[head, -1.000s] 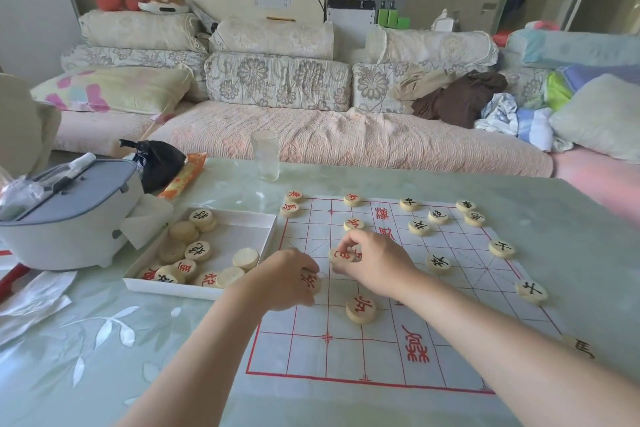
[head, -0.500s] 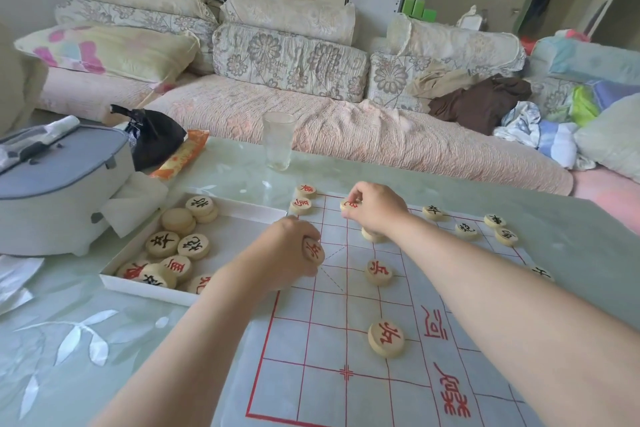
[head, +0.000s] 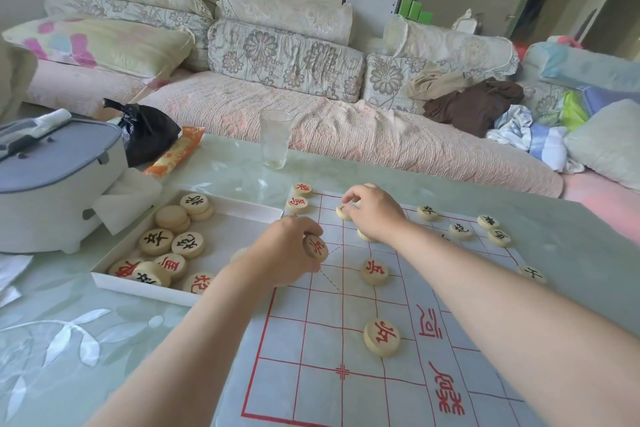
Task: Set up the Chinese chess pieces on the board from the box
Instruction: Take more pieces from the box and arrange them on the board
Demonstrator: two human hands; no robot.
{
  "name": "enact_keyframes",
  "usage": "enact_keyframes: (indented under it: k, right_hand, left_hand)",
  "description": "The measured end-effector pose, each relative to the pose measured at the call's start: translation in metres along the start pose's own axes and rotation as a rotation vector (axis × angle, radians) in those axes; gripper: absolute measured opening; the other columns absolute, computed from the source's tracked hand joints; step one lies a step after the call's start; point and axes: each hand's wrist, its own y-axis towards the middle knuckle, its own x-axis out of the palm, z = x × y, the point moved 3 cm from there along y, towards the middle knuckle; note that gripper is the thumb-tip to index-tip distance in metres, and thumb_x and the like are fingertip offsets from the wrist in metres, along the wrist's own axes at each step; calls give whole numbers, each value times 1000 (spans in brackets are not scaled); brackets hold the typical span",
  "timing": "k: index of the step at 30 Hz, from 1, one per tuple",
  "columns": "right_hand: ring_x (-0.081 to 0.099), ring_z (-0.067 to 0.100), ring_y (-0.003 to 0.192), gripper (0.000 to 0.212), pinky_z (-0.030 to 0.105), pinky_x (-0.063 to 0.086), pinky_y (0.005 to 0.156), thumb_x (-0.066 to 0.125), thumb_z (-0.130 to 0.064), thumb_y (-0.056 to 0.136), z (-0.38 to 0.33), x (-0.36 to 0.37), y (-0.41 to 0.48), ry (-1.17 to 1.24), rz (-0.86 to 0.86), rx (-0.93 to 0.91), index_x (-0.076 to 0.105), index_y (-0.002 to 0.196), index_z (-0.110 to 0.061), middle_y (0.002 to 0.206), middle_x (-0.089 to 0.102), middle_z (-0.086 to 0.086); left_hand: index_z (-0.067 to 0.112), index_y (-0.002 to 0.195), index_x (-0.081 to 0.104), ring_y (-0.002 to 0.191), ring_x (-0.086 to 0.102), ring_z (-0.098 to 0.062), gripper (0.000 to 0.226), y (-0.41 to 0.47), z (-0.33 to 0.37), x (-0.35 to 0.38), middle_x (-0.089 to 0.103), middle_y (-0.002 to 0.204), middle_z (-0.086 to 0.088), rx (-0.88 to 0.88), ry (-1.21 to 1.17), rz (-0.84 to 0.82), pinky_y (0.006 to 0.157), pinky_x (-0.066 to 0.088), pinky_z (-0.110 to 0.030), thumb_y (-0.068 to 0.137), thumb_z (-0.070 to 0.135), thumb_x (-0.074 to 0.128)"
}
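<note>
Head view, looking down, close over board.

Red-gridded white board, floral cushions

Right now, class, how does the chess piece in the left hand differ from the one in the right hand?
The left piece, gripped by the left hand, is lifted and tilted, red character showing; the right piece, pinched by the right hand, sits low at the board's far edge, character mostly hidden. The left piece is nearer the box. Both are pale round discs.
</note>
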Motion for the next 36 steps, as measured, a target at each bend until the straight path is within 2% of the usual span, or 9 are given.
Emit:
enact_keyframes:
  k: [6,8,12,14,18,22,27,32,36]
  right_hand:
    - [54,6,47,14,19,43,49,54,-22,100,-30,-11,-67,383,-189,17,67,105,-17,94,71,0]
    - [52,8,40,17,18,40,45,50,-25,102,-32,-18,-91,430,-222,64,64,107,-19,86,71,-2]
    - [49,9,43,14,20,35,46,57,-23,100,-25,-30,-129,598,-207,145,61,112,-18,65,61,-5]
    - [50,10,46,16,19,34,43,61,-23,98,-19,-35,-144,669,-190,184,60,113,-15,69,59,-3]
    - [49,11,48,8,23,38,46,59,-20,98,-9,-43,-174,736,-139,183,58,106,-17,82,63,6]
    - [53,1,57,14,22,45,62,67,-21,92,-7,-48,-202,632,-125,100,61,103,-26,99,67,-4]
    - [51,-14,71,32,9,34,64,81,-22,76,-13,-54,-231,405,-91,-111,63,100,-33,112,59,-15]
    - [59,-4,91,26,22,47,77,81,-40,75,-12,-54,-245,329,-98,-122,64,94,-35,104,62,-19]
    - [61,4,92,34,28,51,82,76,-54,73,-6,-50,-255,127,-211,-113,63,97,-33,98,67,-19]
  left_hand:
    - [30,114,64,78,56,-7,52,-13,17,7,55,108,4,-3,-131,29,64,49,-20,68,16,82]
    - [33,110,64,77,60,-2,51,-19,22,8,59,107,4,27,-168,48,65,47,-16,66,16,84]
    - [25,119,61,81,63,1,58,-37,33,11,64,104,10,22,-263,26,67,54,-17,68,11,84]
    - [21,122,60,84,65,-4,59,-47,41,13,63,105,12,19,-308,9,74,58,-25,69,11,83]
    - [26,110,63,82,65,-7,45,-65,58,19,67,99,10,-72,-432,-29,66,52,-21,70,27,85]
    - [19,97,69,74,61,-16,33,-81,65,27,75,86,-1,-171,-532,-135,70,51,-34,69,17,85]
    - [14,107,67,75,66,-16,35,-105,71,33,76,90,-4,-220,-606,-199,59,40,-26,75,16,80]
    - [25,105,64,74,66,-12,27,-122,75,36,73,85,9,-172,-394,-132,60,45,-22,83,38,71]
    - [34,104,63,77,59,-5,15,-129,64,36,62,97,16,-45,-28,-86,65,45,-19,89,30,62]
